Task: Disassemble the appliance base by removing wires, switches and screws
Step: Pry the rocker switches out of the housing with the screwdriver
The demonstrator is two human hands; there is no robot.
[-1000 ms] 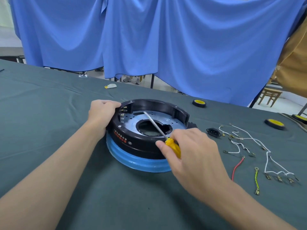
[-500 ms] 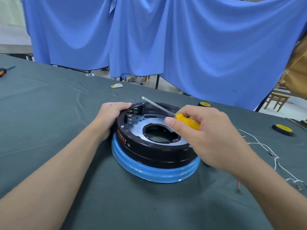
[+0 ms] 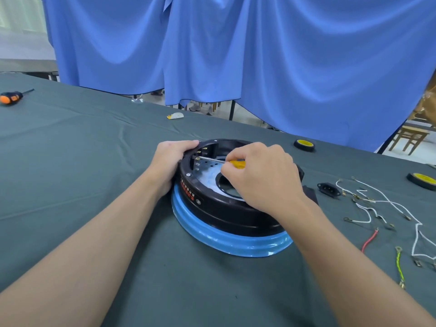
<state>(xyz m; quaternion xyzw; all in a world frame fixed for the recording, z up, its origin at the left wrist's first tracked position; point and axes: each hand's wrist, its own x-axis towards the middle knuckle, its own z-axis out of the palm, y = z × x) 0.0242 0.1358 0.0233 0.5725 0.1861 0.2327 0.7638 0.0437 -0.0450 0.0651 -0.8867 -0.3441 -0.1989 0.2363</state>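
A round black appliance base (image 3: pixel 212 206) with a blue lower rim lies upside down on the dark green table cloth (image 3: pixel 82 173). My left hand (image 3: pixel 171 161) grips its far left edge. My right hand (image 3: pixel 257 178) holds a yellow-handled screwdriver (image 3: pixel 237 163) over the base. Its metal shaft lies nearly level, with the tip at the terminals inside the left wall. The right hand hides much of the centre hole.
Loose white wires (image 3: pixel 377 204), a red wire (image 3: pixel 369 240), a yellow-green wire (image 3: pixel 399 265) and a black power socket (image 3: pixel 328 188) lie to the right. Two yellow-topped black wheels (image 3: pixel 304 144) sit at the back right. An orange screwdriver (image 3: pixel 11 97) lies far left. Blue curtains hang behind.
My right hand has swung the screwdriver from the centre hole up and over, so its tip now points left at the terminals on the inner wall. The left hand has kept its hold.
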